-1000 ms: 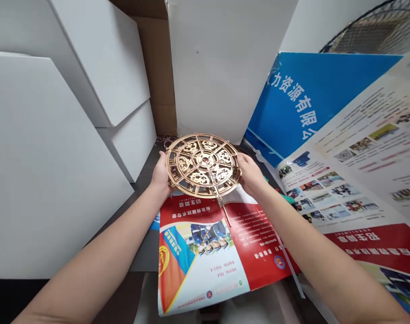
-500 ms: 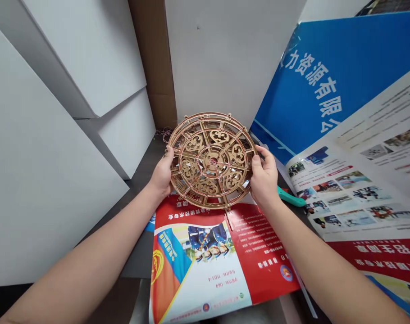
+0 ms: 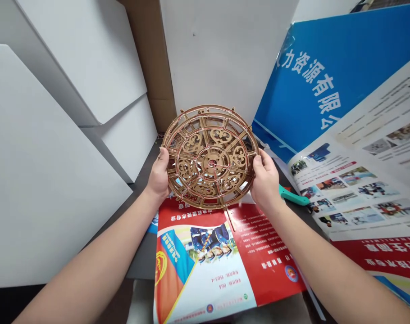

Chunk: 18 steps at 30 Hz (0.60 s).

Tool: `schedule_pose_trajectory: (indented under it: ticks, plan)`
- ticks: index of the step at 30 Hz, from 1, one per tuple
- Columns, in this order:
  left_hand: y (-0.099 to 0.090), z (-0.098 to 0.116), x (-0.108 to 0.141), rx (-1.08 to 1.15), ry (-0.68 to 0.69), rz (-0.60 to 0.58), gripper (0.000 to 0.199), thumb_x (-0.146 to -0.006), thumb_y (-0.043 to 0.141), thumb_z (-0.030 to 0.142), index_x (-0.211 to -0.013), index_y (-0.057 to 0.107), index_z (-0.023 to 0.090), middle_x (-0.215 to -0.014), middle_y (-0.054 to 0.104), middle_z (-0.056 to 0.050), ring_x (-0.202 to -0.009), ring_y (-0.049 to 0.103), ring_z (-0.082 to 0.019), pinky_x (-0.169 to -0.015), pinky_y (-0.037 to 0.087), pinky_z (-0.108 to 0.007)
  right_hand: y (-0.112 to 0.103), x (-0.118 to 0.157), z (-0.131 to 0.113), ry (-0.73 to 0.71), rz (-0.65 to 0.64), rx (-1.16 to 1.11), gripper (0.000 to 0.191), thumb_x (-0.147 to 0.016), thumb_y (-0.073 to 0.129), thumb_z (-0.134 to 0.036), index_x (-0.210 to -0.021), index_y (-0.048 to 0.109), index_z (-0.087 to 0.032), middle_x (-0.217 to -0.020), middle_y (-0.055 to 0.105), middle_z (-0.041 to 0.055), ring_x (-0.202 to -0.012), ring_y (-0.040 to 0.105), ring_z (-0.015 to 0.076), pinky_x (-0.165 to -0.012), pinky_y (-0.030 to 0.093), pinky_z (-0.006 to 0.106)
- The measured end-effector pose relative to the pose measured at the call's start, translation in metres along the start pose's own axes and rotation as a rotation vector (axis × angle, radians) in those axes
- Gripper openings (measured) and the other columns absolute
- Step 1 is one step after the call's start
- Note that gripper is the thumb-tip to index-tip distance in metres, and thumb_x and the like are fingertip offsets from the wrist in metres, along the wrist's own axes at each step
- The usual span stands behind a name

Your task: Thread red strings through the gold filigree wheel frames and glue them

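Observation:
Between my two hands is a round, gold-coloured openwork ornament [image 3: 211, 157] with heart-shaped scrollwork, ring-shaped rims and thin reddish wires running over it. My left hand [image 3: 159, 176] grips its left rim, thumb on the near face. On the opposite side, my right hand [image 3: 266, 176] is closed around the right rim. Most of the fingers are hidden behind the ornament. A thin stick-like piece [image 3: 230, 220] hangs from its lower edge over a red and white printed sheet [image 3: 221, 274].
White boxes [image 3: 39, 148] stand on the left, with a white panel [image 3: 225, 54] behind. A blue board [image 3: 326, 67] and a printed poster [image 3: 370, 180] lean at the right. A teal-handled tool [image 3: 294, 196] lies beside my right wrist on the dark table [image 3: 140, 256].
The ornament has tilted, so its top rim is higher and its depth shows more. Both hands have kept their hold. The whole view has shifted slightly.

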<state>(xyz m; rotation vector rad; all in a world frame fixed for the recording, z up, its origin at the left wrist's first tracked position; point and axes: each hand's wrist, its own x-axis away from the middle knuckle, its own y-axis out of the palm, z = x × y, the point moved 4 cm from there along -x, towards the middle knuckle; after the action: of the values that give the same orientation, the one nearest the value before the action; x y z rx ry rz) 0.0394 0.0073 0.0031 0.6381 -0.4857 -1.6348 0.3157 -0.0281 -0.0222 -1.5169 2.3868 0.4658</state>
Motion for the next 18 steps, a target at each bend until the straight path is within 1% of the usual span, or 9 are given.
schedule_pose_trajectory:
  ticks: [4,7,10,14,18]
  plan:
    - [0.0018,0.0032,0.0006,-0.053,0.034,-0.042,0.046,-0.110,0.044,0.049,-0.132,0.072,0.020,-0.118,0.080,-0.012,-0.124,0.072,-0.028,-0.099,0.061,-0.035,0.0013,0.0011,0.0005,0.049,0.029,-0.113,0.046,-0.099,0.062,-0.056,-0.135,0.062,-0.028,-0.138,0.069,0.0070,-0.126,0.067,0.0255,-0.114,0.053,0.050]
    - [0.0005,0.0049,0.0006,-0.009,0.031,-0.033,0.041,-0.109,0.050,0.046,-0.130,0.073,0.019,-0.119,0.080,-0.013,-0.124,0.072,-0.030,-0.101,0.061,-0.037,0.0018,0.0009,0.0026,0.082,0.036,-0.163,0.045,-0.098,0.065,-0.056,-0.134,0.064,-0.029,-0.137,0.070,0.0066,-0.125,0.068,0.0250,-0.114,0.052,0.050]
    - [-0.0011,0.0049,0.0006,0.021,0.027,-0.058,0.039,-0.107,0.056,0.044,-0.130,0.073,0.018,-0.122,0.078,-0.015,-0.128,0.069,-0.032,-0.103,0.061,-0.040,0.0003,-0.0001,0.0059,0.103,0.058,-0.194,0.044,-0.095,0.068,-0.056,-0.130,0.065,-0.029,-0.129,0.073,0.0054,-0.118,0.071,0.0247,-0.110,0.055,0.050]
    - [-0.0020,0.0048,0.0013,-0.037,0.073,-0.130,0.048,-0.101,0.064,0.054,-0.133,0.072,0.019,-0.131,0.075,-0.015,-0.135,0.064,-0.036,-0.109,0.058,-0.046,-0.0014,0.0000,0.0076,0.121,0.080,-0.217,0.044,-0.092,0.072,-0.058,-0.125,0.069,-0.028,-0.124,0.074,0.0047,-0.113,0.071,0.0244,-0.108,0.054,0.050]
    - [-0.0021,0.0057,0.0021,-0.108,0.105,-0.149,0.057,-0.099,0.063,0.062,-0.136,0.070,0.019,-0.140,0.071,-0.015,-0.138,0.061,-0.039,-0.114,0.055,-0.051,-0.0009,0.0017,0.0061,0.138,0.086,-0.230,0.046,-0.092,0.071,-0.061,-0.124,0.070,-0.028,-0.122,0.074,0.0057,-0.110,0.071,0.0246,-0.102,0.056,0.048]
